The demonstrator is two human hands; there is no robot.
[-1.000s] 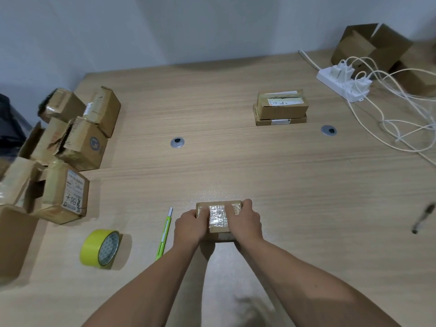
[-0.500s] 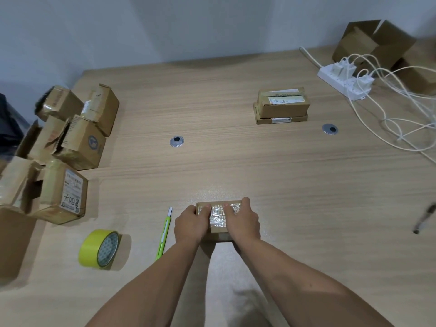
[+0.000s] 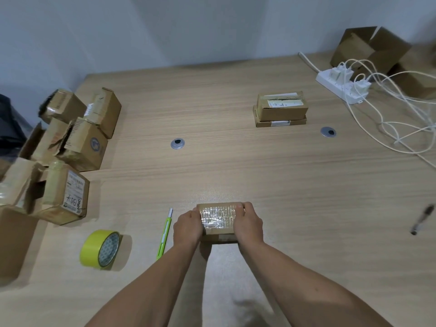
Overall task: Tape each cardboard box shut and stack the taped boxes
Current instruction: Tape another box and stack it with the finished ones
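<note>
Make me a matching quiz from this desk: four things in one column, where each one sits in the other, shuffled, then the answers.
Things
1. yellow tape roll
2. small box
3. power strip
4. black pen

Places
A. far right corner, cables plugged in
B. between left hand and right hand
C. near right edge, alone
D. near left, beside the green cutter

Pairs: 1-D, 2-B, 3-A, 4-C

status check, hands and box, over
Left hand and right hand grip the box ends. Box taped, on table. Stack far right, path clear.
</note>
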